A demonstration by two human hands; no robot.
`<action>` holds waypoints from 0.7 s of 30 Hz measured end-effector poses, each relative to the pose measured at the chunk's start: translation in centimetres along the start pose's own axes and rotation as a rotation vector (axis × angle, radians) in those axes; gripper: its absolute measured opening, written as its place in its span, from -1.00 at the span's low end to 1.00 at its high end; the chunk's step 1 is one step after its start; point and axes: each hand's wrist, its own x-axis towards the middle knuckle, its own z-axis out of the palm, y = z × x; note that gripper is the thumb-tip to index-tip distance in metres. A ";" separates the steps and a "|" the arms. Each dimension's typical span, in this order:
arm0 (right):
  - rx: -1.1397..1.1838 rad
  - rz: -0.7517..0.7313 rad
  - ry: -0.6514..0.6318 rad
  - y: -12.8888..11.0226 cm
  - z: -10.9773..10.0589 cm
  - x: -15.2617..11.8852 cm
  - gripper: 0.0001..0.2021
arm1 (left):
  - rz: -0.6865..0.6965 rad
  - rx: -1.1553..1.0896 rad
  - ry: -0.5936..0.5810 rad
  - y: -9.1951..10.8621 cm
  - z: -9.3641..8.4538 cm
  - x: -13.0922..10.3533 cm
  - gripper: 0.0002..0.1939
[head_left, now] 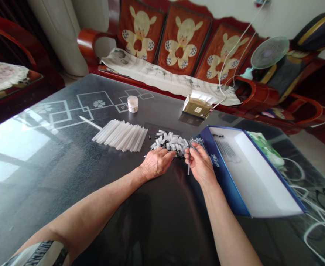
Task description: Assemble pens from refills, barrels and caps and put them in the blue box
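Note:
My right hand (201, 162) is closed around a thin pen refill (189, 164), which points downward from the fingers with its pale end low. Just behind that hand, more dark refills (199, 141) lie bunched against the box edge. A heap of small clear-white pen caps with black bits (169, 139) sits between my hands. My left hand (158, 162) rests at the near side of this heap, fingers curled together and touching it; whatever they pinch is hidden. To the left, translucent white pen barrels (120, 135) lie side by side in a stack.
An open blue box (229, 177) with a white inside holds several refills at its far end. Farther back are a small round jar (133, 104) and a tissue pack (198, 105). White cables (317, 210) and a green-white bag (266, 147) lie right of the box.

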 end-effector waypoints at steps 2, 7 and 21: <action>0.109 0.027 -0.020 0.7 0.0 -0.3 -0.67 | -0.019 -0.012 0.003 -0.1 0.1 -0.1 -0.67; 0.162 -0.033 -0.058 1.8 0.3 -0.8 -0.72 | -0.081 -0.046 0.010 -0.2 0.1 -0.2 -0.64; 0.025 -0.081 -0.161 3.1 0.8 -1.7 -0.79 | -0.049 -0.078 0.013 -0.1 0.3 -0.2 -0.70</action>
